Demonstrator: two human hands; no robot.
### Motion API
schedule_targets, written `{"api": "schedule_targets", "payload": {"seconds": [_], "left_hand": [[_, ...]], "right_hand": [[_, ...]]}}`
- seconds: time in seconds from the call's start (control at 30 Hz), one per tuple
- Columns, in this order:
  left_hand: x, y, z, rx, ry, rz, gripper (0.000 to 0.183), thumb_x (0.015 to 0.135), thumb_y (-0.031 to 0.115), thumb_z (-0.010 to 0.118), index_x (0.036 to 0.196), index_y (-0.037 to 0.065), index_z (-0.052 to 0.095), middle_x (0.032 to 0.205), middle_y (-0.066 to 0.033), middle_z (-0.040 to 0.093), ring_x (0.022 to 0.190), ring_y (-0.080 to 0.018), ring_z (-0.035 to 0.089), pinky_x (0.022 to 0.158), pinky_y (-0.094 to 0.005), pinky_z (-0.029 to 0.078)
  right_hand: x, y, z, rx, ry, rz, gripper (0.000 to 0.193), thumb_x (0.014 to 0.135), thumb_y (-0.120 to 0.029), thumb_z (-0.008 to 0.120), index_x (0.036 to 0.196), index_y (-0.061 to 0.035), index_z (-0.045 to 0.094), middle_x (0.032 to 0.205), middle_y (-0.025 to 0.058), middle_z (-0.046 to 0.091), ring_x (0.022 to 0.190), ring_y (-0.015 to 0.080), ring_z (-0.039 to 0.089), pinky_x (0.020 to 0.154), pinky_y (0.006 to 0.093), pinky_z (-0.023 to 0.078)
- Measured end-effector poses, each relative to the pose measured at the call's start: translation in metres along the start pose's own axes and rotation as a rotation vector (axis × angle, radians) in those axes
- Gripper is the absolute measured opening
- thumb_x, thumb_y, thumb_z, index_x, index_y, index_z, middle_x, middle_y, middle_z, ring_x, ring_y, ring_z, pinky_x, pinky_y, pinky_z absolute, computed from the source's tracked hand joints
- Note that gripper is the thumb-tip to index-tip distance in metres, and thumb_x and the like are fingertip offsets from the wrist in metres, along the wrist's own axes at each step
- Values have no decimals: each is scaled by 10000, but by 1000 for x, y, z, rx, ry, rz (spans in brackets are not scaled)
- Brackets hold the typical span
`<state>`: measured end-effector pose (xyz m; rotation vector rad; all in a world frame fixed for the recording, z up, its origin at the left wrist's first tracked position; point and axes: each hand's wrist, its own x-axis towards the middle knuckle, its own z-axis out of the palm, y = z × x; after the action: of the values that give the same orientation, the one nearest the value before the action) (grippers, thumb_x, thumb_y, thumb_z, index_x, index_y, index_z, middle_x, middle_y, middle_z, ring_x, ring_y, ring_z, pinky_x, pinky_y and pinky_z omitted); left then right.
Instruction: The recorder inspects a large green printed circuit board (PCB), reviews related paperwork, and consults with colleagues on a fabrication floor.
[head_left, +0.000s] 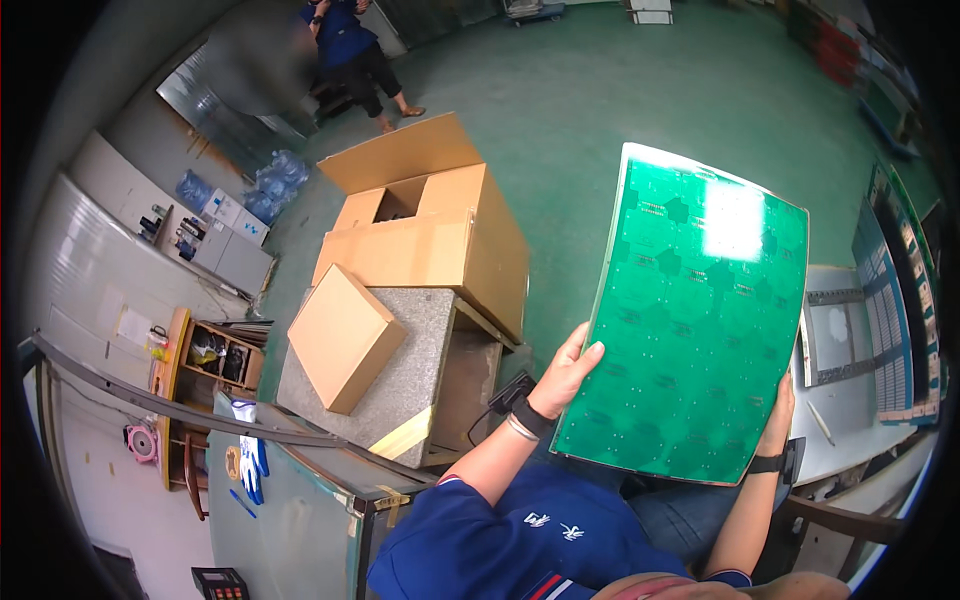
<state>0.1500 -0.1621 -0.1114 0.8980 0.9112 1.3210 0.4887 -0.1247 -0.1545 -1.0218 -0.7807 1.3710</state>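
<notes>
Left hand: the left hand is clamped on the left edge of a large green sheet, the thumb lying on its front face and the other fingers hidden behind it.
Right hand: the right hand grips the right edge of the same sheet, low down near the bottom right corner; only part of this hand shows.
Hands together: the two hands are well apart, one on each side of the sheet.
Green sheet: it is held up in the air in front of the person, tilted a little, with its top end far and its bottom end near. It has darker small patterns in rows, and a bright reflection of light sits near its top right.
Wrists: a dark band is on each wrist.
Left of the sheet: an open cardboard box stands on the green floor, and a flat closed carton lies on a grey stone block nearer.
Right of the sheet: a pale table, partly hidden by the sheet.
Far left: another person stands on the floor.
</notes>
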Motion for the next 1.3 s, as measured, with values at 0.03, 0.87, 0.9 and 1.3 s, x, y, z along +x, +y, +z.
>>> {"api": "schedule_targets", "payload": {"seconds": [0.03,0.87,0.9,1.3], "left_hand": [[0,2,2,15,3,-1,404,939,237,507,1277,33,425,1194,-35,509,1078,-106,470,916,-272,393],[1,6,2,114,62,15,405,896,165,576,1254,25,448,1134,-37,554,1016,-110,509,877,-266,420],[1,8,3,97,73,1,396,896,160,575,1250,30,452,1130,-34,557,1012,-110,513,873,-269,425],[4,0,2,106,103,0,385,891,160,584,1237,42,463,1131,-37,566,1013,-111,524,876,-265,422]], "right_hand": [[3,4,-9,-22,-42,9,407,979,-347,369,1125,-2,527,1001,74,609,830,120,598,695,228,498],[0,7,-11,-51,2,-7,422,977,-343,395,1104,24,562,1009,61,616,859,109,575,737,227,463],[2,9,-10,-74,20,-26,414,977,-340,398,1088,20,570,988,52,619,840,99,574,725,217,460],[0,3,-5,-37,-8,-16,411,967,-352,420,1025,14,598,893,41,632,744,78,580,648,201,473]]}}
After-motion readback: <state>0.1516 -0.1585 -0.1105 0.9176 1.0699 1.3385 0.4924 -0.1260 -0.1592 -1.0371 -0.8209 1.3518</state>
